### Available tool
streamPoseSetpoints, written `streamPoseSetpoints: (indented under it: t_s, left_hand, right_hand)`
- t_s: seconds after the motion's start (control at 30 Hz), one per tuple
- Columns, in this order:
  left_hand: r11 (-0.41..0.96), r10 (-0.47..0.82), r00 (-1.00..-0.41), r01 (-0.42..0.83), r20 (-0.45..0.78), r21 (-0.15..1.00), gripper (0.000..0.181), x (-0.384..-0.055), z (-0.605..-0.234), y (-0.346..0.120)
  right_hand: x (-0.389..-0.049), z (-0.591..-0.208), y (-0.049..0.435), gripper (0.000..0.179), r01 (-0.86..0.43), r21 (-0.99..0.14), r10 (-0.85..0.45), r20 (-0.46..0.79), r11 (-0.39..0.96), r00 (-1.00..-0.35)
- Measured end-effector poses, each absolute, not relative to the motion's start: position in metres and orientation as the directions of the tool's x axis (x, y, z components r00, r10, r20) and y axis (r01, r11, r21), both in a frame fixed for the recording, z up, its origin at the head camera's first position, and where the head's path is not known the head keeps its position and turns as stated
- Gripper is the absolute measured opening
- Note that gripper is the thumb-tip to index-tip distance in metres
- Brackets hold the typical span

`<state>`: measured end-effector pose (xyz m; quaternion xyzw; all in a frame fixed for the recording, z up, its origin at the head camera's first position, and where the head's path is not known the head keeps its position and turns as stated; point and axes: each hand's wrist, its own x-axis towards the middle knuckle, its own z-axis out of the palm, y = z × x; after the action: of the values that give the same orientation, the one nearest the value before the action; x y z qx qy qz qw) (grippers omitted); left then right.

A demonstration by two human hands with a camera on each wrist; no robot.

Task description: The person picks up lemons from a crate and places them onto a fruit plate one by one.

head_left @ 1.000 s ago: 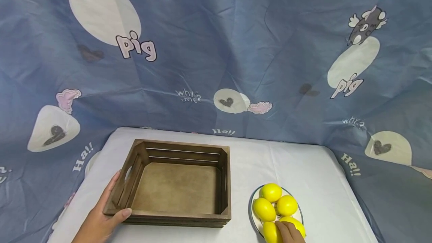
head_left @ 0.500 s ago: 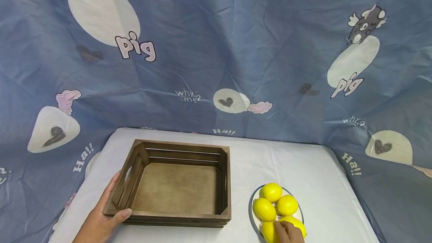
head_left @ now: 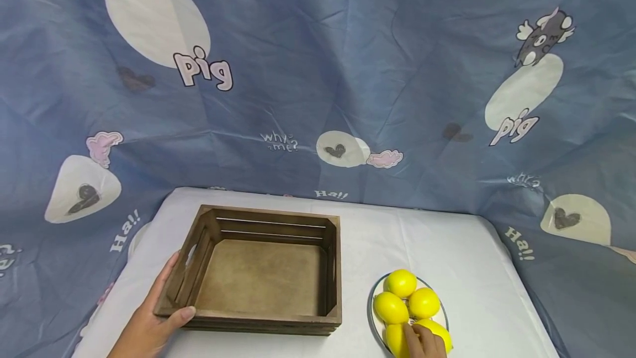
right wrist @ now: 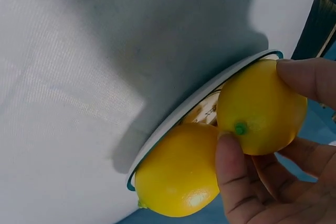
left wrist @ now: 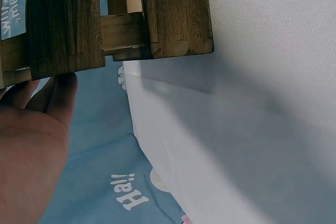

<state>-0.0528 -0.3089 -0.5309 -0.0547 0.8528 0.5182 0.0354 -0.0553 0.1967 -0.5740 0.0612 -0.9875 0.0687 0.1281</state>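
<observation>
My left hand (head_left: 144, 325) grips the near left corner of a brown slatted wooden crate (head_left: 263, 321). Its thumb lies over the front edge, while the fingers reach along the left side, partly behind a slat in the left wrist view. On the right, a blue-rimmed plate (head_left: 380, 330) bears several yellow lemons. My right hand (right wrist: 310, 195) holds the near left lemon (right wrist: 262, 111) between thumb and fingers. That lemon is still at the plate, with another lemon (right wrist: 178, 171) close beside it. The head view cuts off most of the right hand.
A white cloth (head_left: 462, 269) covers the table under crate and plate. Behind and at both sides hangs a blue printed curtain (head_left: 427, 98). The crate's right wall (head_left: 334, 269) stands a short gap left of the plate.
My right fingers have shifted slightly left on the near lemon. The left hand and the crate have not visibly moved, apart from a small shift of the head view.
</observation>
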Motion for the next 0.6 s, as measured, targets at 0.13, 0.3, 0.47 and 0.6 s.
streamPoseSetpoints:
  t_s: [0.13, 0.3, 0.47, 0.6]
  left_hand:
    - [0.462, -0.055, -0.993, -0.120, -0.107, 0.879, 0.105, -0.0536, -0.5301, -0.3071]
    - [0.471, -0.057, -0.991, -0.135, -0.123, 0.872, 0.104, -0.0530, -0.5285, -0.3073]
    - [0.471, -0.058, -0.990, -0.143, -0.131, 0.871, 0.104, -0.0524, -0.5285, -0.3076]
    - [0.468, -0.059, -0.990, -0.142, -0.129, 0.872, 0.104, -0.0519, -0.5292, -0.3075]
  right_hand:
    - [-0.0550, -0.5765, 0.1967, 0.055, -0.152, -0.092, -0.114, 0.332, 0.984, -0.936]
    - [-0.0552, -0.5762, 0.1970, 0.055, -0.151, -0.095, -0.112, 0.331, 0.984, -0.937]
    - [-0.0547, -0.5750, 0.1963, 0.057, -0.134, -0.111, -0.096, 0.298, 0.985, -0.950]
    - [-0.0549, -0.5747, 0.1960, 0.056, -0.135, -0.112, -0.097, 0.293, 0.984, -0.951]
